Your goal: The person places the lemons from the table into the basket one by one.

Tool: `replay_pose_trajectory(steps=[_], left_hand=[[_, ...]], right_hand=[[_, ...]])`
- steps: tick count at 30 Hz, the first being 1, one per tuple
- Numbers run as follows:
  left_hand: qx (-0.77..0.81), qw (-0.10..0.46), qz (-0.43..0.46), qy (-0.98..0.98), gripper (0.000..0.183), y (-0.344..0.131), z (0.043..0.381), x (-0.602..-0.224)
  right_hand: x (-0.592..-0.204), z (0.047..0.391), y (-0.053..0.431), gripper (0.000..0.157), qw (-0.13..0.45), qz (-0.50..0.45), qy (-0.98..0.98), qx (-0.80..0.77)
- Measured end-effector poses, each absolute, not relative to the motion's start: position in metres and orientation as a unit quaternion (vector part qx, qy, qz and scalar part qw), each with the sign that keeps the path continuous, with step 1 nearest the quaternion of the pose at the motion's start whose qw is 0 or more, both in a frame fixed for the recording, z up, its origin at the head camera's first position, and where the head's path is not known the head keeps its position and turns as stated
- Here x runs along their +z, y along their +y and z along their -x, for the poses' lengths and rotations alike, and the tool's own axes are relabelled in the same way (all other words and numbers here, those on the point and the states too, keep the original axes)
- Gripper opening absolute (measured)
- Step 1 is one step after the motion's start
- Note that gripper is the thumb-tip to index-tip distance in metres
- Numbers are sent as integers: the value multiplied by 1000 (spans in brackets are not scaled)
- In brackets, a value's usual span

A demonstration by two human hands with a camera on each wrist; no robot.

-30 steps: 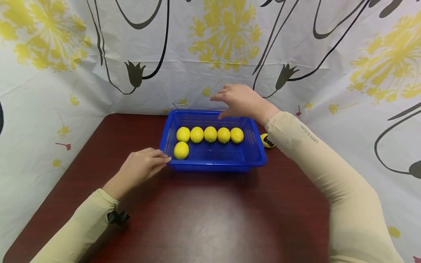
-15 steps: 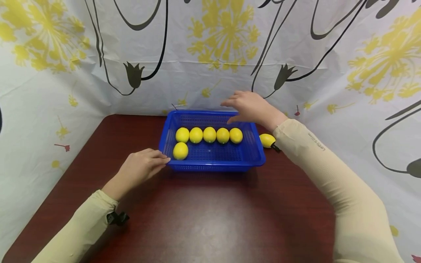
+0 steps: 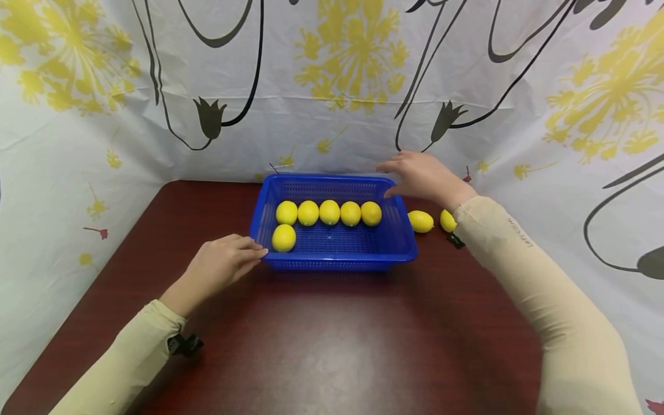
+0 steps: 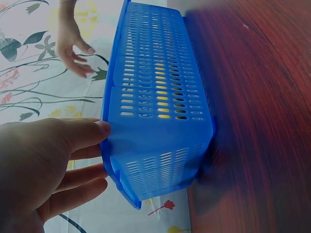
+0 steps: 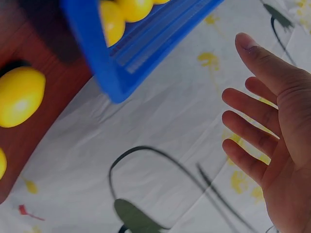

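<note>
the left hand (image 3: 223, 261) pinches the near left corner of a blue basket (image 3: 332, 257) on the table (image 3: 321, 340); inside, just past it, sits one lemon (image 3: 283, 238), with a row of five lemons (image 3: 329, 212) behind; farther off, the right hand (image 3: 425, 177) hangs empty near the far right corner, fingers loosely spread, two lemons (image 3: 421, 221) lying below it; patterned sheeting (image 3: 282, 75) rises beyond both hands

Boothlike spot, room type unclear: reddish tabletop (image 3: 332, 334), floral sheeting (image 3: 290, 115) on three sides.
</note>
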State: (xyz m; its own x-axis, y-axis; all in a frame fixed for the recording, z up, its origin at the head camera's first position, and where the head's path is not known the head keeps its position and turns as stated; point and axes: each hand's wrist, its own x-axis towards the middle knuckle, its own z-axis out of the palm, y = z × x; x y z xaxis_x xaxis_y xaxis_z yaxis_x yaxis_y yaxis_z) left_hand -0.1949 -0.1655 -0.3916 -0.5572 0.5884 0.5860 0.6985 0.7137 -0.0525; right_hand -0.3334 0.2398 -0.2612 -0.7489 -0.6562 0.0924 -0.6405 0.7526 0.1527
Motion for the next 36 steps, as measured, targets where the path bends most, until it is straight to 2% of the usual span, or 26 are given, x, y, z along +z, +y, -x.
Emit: replay_pose_trajectory(steps=[19, 36], left_hand=[[-99, 299, 367, -875, 23, -166, 195, -393], [-102, 293, 367, -877, 24, -165, 195, -393]], right_hand=[[-300, 354, 314, 58, 45, -251, -967, -12], [-350, 360, 332, 44, 7, -238, -971, 3]])
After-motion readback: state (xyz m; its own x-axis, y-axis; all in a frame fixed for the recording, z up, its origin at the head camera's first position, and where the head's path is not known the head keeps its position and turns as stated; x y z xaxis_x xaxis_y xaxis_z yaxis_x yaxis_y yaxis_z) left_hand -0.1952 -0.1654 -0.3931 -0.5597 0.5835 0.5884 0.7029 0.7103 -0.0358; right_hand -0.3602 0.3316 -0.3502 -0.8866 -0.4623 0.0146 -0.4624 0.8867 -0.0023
